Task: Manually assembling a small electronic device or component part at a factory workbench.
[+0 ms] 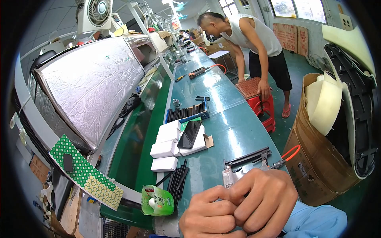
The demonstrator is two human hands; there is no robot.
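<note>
My left hand (212,216) and right hand (268,200) meet above the near end of the green bench, fingers curled and knuckles together. Whatever they pinch between them is hidden by the fingers. Just beyond my right hand lies a pneumatic staple gun (248,157) with a black magazine and an orange air hose (293,154). Left of it are several loose black strips (178,180) and an opened green packet (163,201). Farther up, a black smartphone (190,134) rests on white boxes (164,149), beside a blue tray (206,112) holding more black strips.
A green conveyor belt (137,144) runs along the bench's left side, with a grey post (33,119) bearing a patterned sheet (89,174). At right, a cardboard box (313,158) holds foam pieces. A person (254,35) bends over a red stool (266,111). Another air tool (197,73) lies farther off.
</note>
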